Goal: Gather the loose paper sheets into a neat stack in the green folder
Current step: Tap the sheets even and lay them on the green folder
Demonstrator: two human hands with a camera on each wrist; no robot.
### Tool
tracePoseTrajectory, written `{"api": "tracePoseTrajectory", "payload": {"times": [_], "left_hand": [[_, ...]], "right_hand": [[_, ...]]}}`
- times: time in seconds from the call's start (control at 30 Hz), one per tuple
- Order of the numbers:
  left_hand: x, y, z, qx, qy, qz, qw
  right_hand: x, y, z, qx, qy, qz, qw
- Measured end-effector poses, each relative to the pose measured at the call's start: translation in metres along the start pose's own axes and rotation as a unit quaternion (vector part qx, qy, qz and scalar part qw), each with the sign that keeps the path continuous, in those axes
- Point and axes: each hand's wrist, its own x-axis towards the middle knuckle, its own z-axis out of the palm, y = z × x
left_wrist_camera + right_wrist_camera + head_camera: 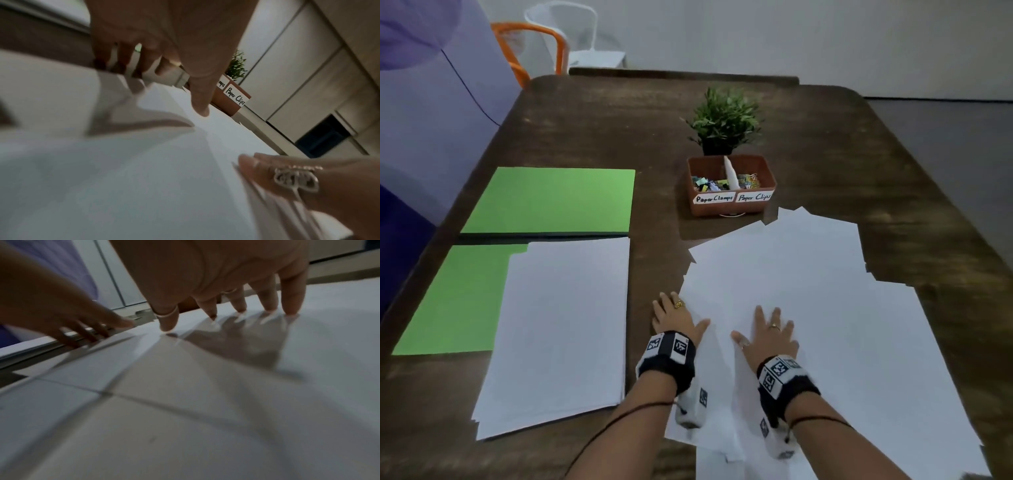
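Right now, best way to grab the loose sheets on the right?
Take the loose sheets by their left edge, beside the left hand: they lie flat and fanned, and the corners overhang there. Probably slide fingers under from the left while the right hand presses on top.

A dark wooden table (585, 120) stands before a plain pale wall (791, 34), with an orange chair (530, 44) and a white chair (571, 31) behind its far left corner, and a grey floor (945, 137) on the right.
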Motion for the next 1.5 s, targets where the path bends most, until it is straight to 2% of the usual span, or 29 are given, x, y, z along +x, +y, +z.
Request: {"api": "tracePoseTrajectory", "payload": {"times": [0.1, 0.17, 0.27, 0.4, 0.53, 0.67, 0.77, 0.83, 0.9, 0.97, 1.07, 1.1, 1.17, 1.27, 1.37, 1.5], "left_hand": [[-0.004, 0.02, 0.009, -0.057, 0.048, -0.038, 0.997], [-0.004, 0.029, 0.01, -0.057, 0.058, -0.063, 0.995], [-0.003, 0.035, 0.011, -0.056, 0.036, -0.087, 0.994], [0.002, 0.036, 0.013, -0.07, 0.025, -0.078, 0.994], [-0.001, 0.041, 0.012, 0.02, 0.022, -0.076, 0.997], [-0.003, 0.042, 0.011, 0.01, 0.003, -0.087, 0.996], [-0.001, 0.041, 0.01, -0.01, 0.004, -0.072, 0.997], [0.002, 0.042, 0.014, -0.078, 0.025, -0.057, 0.995], [0.004, 0.039, 0.019, -0.156, 0.047, -0.019, 0.986], [0.001, 0.039, 0.02, -0.174, 0.024, 0.007, 0.984], [0.0, 0.04, 0.026, -0.092, -0.041, 0.052, 0.994], [-0.002, 0.042, 0.029, -0.097, -0.053, 0.058, 0.992], [-0.003, 0.048, 0.033, -0.121, -0.045, 0.063, 0.99], [-0.004, 0.051, 0.037, -0.079, -0.032, 0.074, 0.994], [0.0, 0.049, 0.043, -0.12, -0.042, 0.093, 0.987], [-0.002, 0.056, 0.044, -0.099, -0.027, 0.106, 0.989]], "right_hand": [[-0.014, 0.008, 0.001, -0.047, -0.016, -0.005, 0.999], [-0.019, 0.015, -0.004, -0.082, -0.028, -0.001, 0.996], [-0.015, 0.029, -0.02, -0.105, -0.006, -0.025, 0.994], [0.016, 0.048, -0.052, -0.094, 0.051, -0.07, 0.992], [0.054, 0.064, -0.078, -0.056, 0.032, -0.092, 0.994], [0.075, 0.07, -0.087, -0.055, 0.026, -0.09, 0.994], [0.083, 0.075, -0.086, -0.058, 0.026, -0.115, 0.991], [0.089, 0.082, -0.085, -0.054, 0.018, -0.115, 0.992], [0.097, 0.094, -0.086, -0.026, 0.029, -0.078, 0.996], [0.104, 0.107, -0.085, 0.009, 0.025, -0.03, 0.999], [0.1, 0.117, -0.073, 0.008, 0.008, -0.045, 0.999], [0.096, 0.117, -0.07, -0.003, 0.009, -0.061, 0.998], [0.093, 0.115, -0.066, -0.006, 0.013, -0.081, 0.997], [0.091, 0.114, -0.073, 0.019, 0.015, -0.073, 0.997], [0.09, 0.11, -0.083, 0.073, 0.02, -0.075, 0.994], [0.092, 0.106, -0.082, 0.127, 0.042, -0.077, 0.988]]}}
